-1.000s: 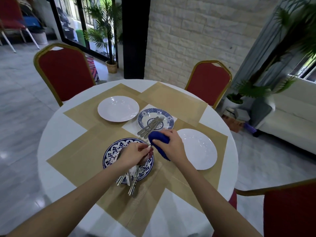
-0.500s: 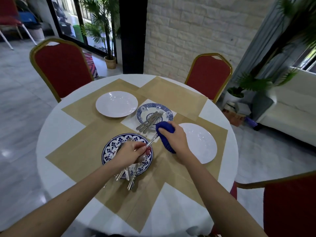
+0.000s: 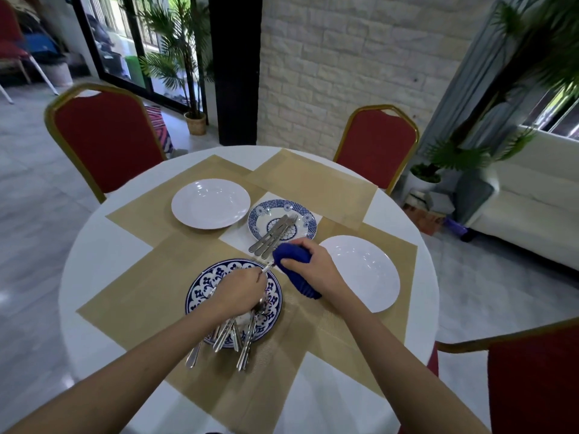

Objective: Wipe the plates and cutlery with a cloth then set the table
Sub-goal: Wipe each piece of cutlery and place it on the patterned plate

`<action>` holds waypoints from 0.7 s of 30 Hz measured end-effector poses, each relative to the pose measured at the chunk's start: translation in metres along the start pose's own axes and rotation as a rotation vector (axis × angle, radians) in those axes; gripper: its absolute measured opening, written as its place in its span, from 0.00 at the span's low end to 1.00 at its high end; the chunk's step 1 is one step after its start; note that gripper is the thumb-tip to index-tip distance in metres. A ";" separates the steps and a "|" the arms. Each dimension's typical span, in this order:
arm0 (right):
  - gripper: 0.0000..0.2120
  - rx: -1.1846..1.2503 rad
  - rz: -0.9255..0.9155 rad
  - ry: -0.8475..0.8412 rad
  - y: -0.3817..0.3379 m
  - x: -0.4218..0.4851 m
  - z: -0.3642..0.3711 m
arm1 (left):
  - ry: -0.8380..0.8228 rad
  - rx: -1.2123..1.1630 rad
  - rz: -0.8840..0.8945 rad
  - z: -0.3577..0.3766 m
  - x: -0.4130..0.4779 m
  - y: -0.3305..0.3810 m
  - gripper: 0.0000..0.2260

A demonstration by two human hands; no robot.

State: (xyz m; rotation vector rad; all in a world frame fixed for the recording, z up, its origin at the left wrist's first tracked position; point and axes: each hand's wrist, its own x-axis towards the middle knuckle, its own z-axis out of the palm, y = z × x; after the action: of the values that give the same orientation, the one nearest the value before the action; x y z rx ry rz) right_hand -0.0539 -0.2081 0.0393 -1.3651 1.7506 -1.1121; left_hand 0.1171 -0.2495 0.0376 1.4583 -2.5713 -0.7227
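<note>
Your left hand (image 3: 241,292) sits at the centre of the frame, over the big patterned plate (image 3: 200,288), with its fingers curled round a piece of cutlery (image 3: 268,268). Only a short silver stretch of that piece shows between your two hands, so you cannot tell whether it is a fork, a spoon or a knife. Your right hand (image 3: 313,269), just to the right, is clenched round the blue cloth (image 3: 291,256), which is bunched over the far end of that piece. A tail of the cloth trails below your right wrist, over a tan placemat (image 3: 141,283).

On the lower edge of the big patterned plate lies a heap of cutlery (image 3: 225,335), with several handles sticking out past the rim onto the mat. Just above your hands, a small patterned plate (image 3: 266,208) carries a few more pieces (image 3: 272,236) side by side, handles pointing to the lower left. One white plate (image 3: 210,203) stands to its left. A second white plate (image 3: 366,270) lies right of your right hand, its near edge hidden behind it. Everything rests on tan mats on the round white table (image 3: 103,252), and a red chair (image 3: 106,142) stands at the upper left.
</note>
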 end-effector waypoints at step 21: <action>0.13 0.224 0.010 0.437 -0.003 0.008 -0.010 | 0.056 -0.444 0.042 -0.006 0.046 -0.004 0.11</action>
State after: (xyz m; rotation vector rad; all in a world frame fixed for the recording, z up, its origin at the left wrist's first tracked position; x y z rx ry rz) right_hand -0.0632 -0.2139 0.0459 -1.0290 1.8514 -1.6407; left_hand 0.0975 -0.2920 0.0339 1.2561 -2.1993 -1.1362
